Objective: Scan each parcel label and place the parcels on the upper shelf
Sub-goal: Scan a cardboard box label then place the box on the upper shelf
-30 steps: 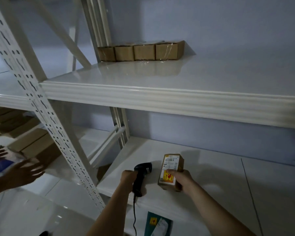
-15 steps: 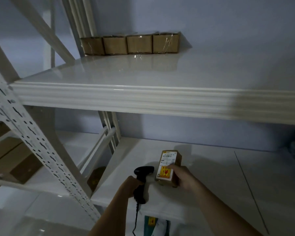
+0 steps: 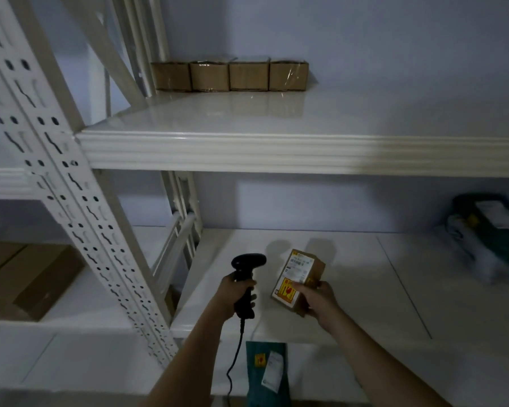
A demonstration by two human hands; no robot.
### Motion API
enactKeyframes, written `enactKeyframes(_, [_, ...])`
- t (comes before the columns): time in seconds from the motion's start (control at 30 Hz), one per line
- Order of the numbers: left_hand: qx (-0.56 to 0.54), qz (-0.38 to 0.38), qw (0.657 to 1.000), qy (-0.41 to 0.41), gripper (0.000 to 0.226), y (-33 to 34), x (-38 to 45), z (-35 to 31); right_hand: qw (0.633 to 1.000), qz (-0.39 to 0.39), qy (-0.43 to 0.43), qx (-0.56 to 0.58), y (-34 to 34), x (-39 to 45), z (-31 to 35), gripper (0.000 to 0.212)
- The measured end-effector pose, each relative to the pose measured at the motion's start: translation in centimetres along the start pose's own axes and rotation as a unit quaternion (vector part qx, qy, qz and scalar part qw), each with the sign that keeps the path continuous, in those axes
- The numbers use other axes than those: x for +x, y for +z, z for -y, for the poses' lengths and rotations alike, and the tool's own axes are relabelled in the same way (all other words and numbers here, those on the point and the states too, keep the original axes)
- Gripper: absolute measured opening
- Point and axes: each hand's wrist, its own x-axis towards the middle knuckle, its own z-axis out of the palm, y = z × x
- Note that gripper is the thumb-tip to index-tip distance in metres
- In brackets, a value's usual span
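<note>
We have only one view, from a wide-angle camera worn on the head, looking forward and a little down into a white shelving unit. The upper shelf crosses the frame at about mid-height, so we look slightly down onto its top. The lower shelf lies close beneath us, both forearms reaching in from the bottom edge. The perforated upright leans and bends at left, distorted by the lens.

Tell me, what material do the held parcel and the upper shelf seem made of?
The parcel looks like plain brown cardboard, matte, with paper labels stuck on. The upper shelf looks like glossy white-painted metal: it mirrors the boxes; metal is a guess.
</note>
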Motion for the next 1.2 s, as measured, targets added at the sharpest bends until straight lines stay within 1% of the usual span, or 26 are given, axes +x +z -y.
enactKeyframes(0.1, [0.05,-0.016,0.997,0.053,0.013,0.8,-1.0,-1.8,0.999,-0.013,-0.041,-0.007,-0.3,-0.9,0.6,0.051])
enactKeyframes(0.13, [0.066,-0.02,0.996,0.065,0.014,1.1,-1.2,-2.3,0.998,-0.017,-0.059,-0.014,-0.6,-1.1,1.1,0.053])
enactKeyframes(0.3, [0.143,-0.038,0.985,0.093,0.017,3.1,-2.3,-4.7,0.99,-0.016,-0.132,-0.047,-1.7,-1.4,3.1,0.051])
enactKeyframes(0.4, [0.174,-0.054,0.976,0.122,0.016,4.1,-2.6,-5.7,0.987,-0.013,-0.152,-0.055,-2.0,-1.3,3.6,0.052])
enactKeyframes(0.53, [0.207,-0.061,0.967,0.135,0.017,5.4,-3.1,-6.1,0.983,-0.01,-0.175,-0.061,-2.0,-1.7,3.8,0.049])
enactKeyframes(0.73, [0.221,-0.054,0.965,0.129,0.015,5.8,-3.2,-5.8,0.984,0.003,-0.171,-0.045,-2.0,-1.4,4.1,0.047])
enactKeyframes(0.97, [0.226,-0.052,0.964,0.129,0.014,5.7,-3.4,-5.7,0.985,0.015,-0.167,-0.048,-2.0,-1.0,3.8,0.049])
enactKeyframes(1.2, [0.219,-0.055,0.967,0.118,0.013,5.9,-3.4,-5.6,0.986,0.021,-0.155,-0.051,-2.4,-1.0,3.5,0.046])
